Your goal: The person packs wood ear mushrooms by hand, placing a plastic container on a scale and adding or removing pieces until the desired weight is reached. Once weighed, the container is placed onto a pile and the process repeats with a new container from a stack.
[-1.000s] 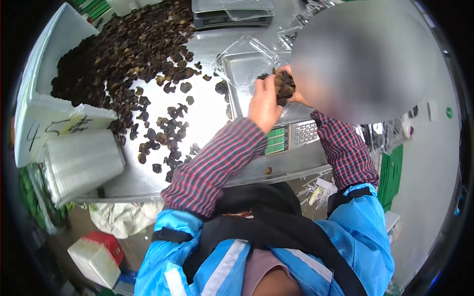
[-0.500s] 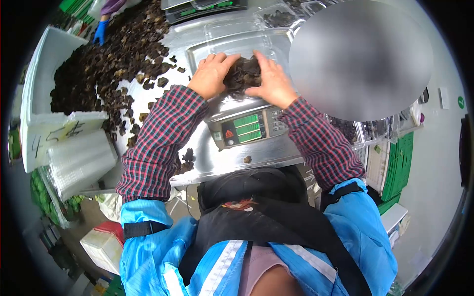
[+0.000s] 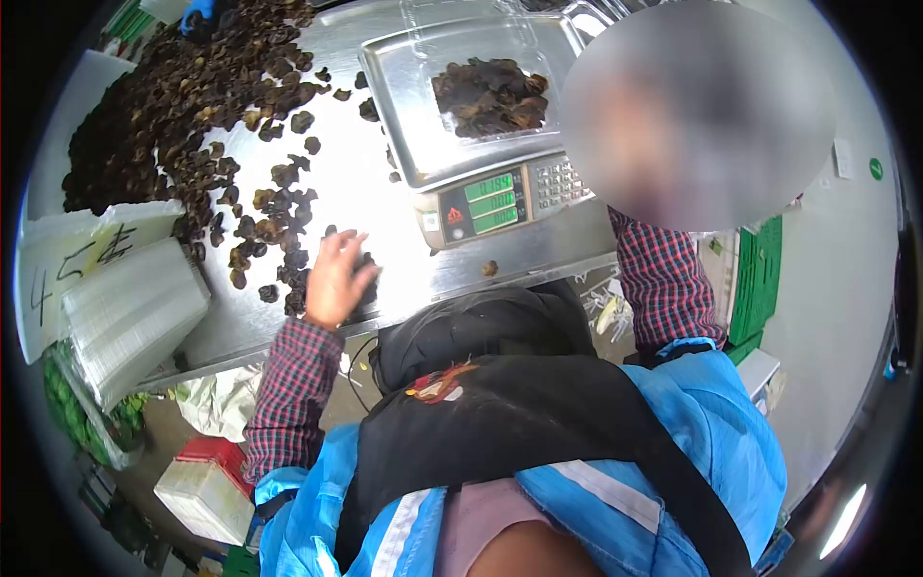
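On the steel pan of a digital scale (image 3: 495,200) lies a clear plastic tray holding a heap of dark, curled pieces that look like dried mushrooms (image 3: 490,96). The green display is lit. My left hand (image 3: 336,279) is near the table's front edge, over a few dark pieces, its fingers apart; whether a piece is under the fingers is hard to see. A blurred round patch covers my right hand at the right; only the checked sleeve (image 3: 663,279) shows below it.
A large heap of dark pieces (image 3: 163,125) spills from a white foam box (image 3: 77,260) at the left. Stacked clear trays (image 3: 135,317) stand beside the box. Another person's blue-gloved hand (image 3: 197,12) is at the top left. Green crates (image 3: 757,274) stand at the right.
Both hands have left the tray on the scale. My left hand has moved down and left to the table; my right hand has gone right, behind the blur. The view has shifted slightly.
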Available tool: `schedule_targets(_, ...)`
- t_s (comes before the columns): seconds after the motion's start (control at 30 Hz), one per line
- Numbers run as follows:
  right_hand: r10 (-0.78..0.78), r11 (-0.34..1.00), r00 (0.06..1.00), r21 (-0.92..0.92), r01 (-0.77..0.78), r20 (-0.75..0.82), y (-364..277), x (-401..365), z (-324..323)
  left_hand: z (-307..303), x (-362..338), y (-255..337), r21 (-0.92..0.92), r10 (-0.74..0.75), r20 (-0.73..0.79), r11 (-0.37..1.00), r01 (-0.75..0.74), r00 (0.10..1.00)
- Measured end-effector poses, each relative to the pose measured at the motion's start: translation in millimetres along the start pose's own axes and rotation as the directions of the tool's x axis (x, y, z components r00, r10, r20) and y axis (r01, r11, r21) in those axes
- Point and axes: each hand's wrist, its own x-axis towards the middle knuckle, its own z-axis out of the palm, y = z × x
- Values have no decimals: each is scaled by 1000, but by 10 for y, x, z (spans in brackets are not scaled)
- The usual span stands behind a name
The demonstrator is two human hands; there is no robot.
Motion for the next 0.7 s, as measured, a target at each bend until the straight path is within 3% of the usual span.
schedule_targets(0.03,126,985,992,120,-126,5,28,-53,-6,94,-80,75,123,75,55,989,-82,996)
schedule_targets(0.1,109,984,994,146,-105,-18,53,-158,46,304,-197,37,278,72,123,955,-104,990)
schedule_targets(0.17,-18,997,999,77,22,-50,46,-276,99,364,-221,-75,343,118,97,928,-144,988)
schedule_targets(0.23,18,999,999,27,-17,-47,-24,-435,160,427,-280,-185,165,79,123,981,-99,989)
schedule_targets(0.37,-120,992,993,35,119,2,-192,-723,396,274,-315,-79,108,85,49,990,-90,995)
schedule_targets(0.47,-305,952,951,-16,306,57,-313,-810,468,325,-341,-199,96,151,26,984,-153,988)
schedule_targets(0.7,-259,966,966,-13,259,-9,-304,-679,400,287,-410,-262,-32,67,-114,997,-71,991)
